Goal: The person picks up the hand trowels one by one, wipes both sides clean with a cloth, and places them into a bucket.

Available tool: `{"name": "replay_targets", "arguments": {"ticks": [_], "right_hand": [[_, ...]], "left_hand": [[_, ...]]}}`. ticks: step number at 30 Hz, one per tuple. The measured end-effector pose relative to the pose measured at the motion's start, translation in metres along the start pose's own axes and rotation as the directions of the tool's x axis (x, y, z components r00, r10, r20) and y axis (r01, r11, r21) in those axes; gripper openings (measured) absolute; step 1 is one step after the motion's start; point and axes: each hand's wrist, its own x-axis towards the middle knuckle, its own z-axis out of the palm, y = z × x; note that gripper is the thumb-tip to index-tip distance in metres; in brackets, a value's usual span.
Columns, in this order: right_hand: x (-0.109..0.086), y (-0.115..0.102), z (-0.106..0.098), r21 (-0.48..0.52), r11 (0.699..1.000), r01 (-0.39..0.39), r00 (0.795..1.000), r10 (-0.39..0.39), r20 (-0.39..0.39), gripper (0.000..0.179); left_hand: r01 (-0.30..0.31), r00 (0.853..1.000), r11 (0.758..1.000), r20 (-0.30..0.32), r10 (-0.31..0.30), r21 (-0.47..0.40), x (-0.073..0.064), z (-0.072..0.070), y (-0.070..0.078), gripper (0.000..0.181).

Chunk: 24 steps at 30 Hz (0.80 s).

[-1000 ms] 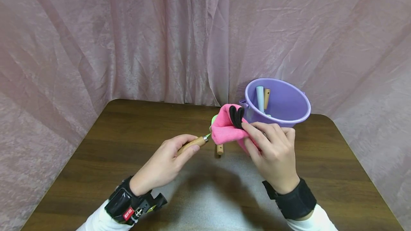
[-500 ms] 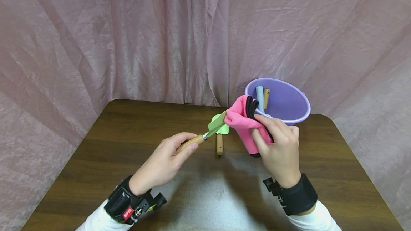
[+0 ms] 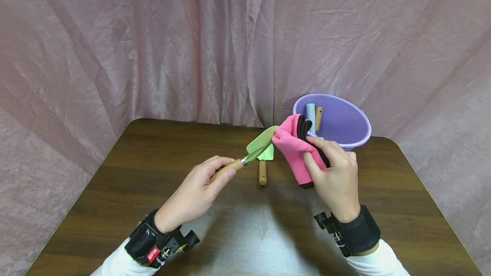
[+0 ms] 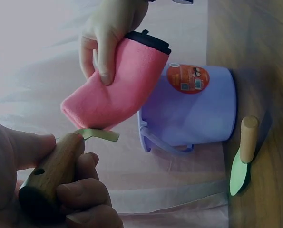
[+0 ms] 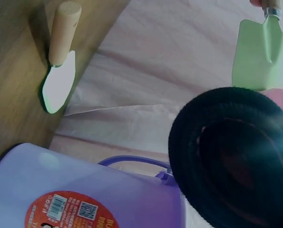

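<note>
Trowel [image 3: 256, 145], green-bladed and wooden-handled, is pointing ahead and to the right of the left hand [image 3: 199, 188], whose thumb and fingers are gripping its handle. The right hand [image 3: 333, 173] is pinching a pink cloth [image 3: 292, 144] with black edging between thumb and fingers; the cloth is hanging folded just ahead and to the left of that hand, and its left edge is meeting the trowel's tip. Compared with one second ago, the cloth is no longer hiding the blade: it is lying farther to the right, and nearly the whole blade is showing. This is suggesting that a wiping stroke is running off the tip; whether the wiping is ending or only pausing, the views are not showing. A second trowel [image 3: 262, 173] is resting on the table [image 3: 153, 152] between the two hands, its blade partly hidden behind the first. Beyond the right hand, a purple bucket [image 3: 341, 125] is holding a light-blue handle [image 3: 310, 116] and a wooden handle [image 3: 319, 117].
</note>
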Motion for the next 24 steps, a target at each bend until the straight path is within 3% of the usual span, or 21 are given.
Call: {"name": "replay_targets", "arguments": {"ticks": [5, 9, 13, 18, 21, 24], "right_hand": [[0.000, -0.007, 0.000, 0.012, 0.995, 0.097, 0.995, -0.097, -0.031, 0.030], [0.001, -0.015, 0.001, 0.015, 0.978, 0.208, 0.975, -0.206, -0.078, 0.028], [0.001, -0.025, 0.002, 0.013, 0.947, 0.321, 0.942, -0.318, -0.105, 0.031], [0.003, -0.037, 0.005, -0.008, 0.891, 0.455, 0.884, -0.452, -0.119, 0.026], [0.004, -0.041, 0.006, -0.014, 0.862, 0.507, 0.854, -0.505, -0.121, 0.022], [0.004, -0.043, 0.005, -0.005, 0.844, 0.537, 0.838, -0.534, -0.114, 0.020]], "left_hand": [[0.001, 1.000, 1.000, 0.000, -0.001, 0.004, 0.000, 0.001, 0.000, 0.027], [0.000, 1.000, 1.000, 0.008, 0.000, -0.004, 0.000, 0.002, -0.001, 0.028], [0.005, 1.000, 1.000, 0.011, -0.005, -0.009, 0.001, 0.003, -0.001, 0.028], [0.030, 0.999, 0.999, 0.019, -0.029, -0.019, 0.001, 0.003, -0.001, 0.029], [0.058, 0.998, 0.998, 0.037, -0.057, -0.031, 0.001, 0.002, -0.001, 0.031], [0.080, 0.995, 0.996, 0.055, -0.078, -0.040, 0.001, 0.002, -0.001, 0.033]]}}
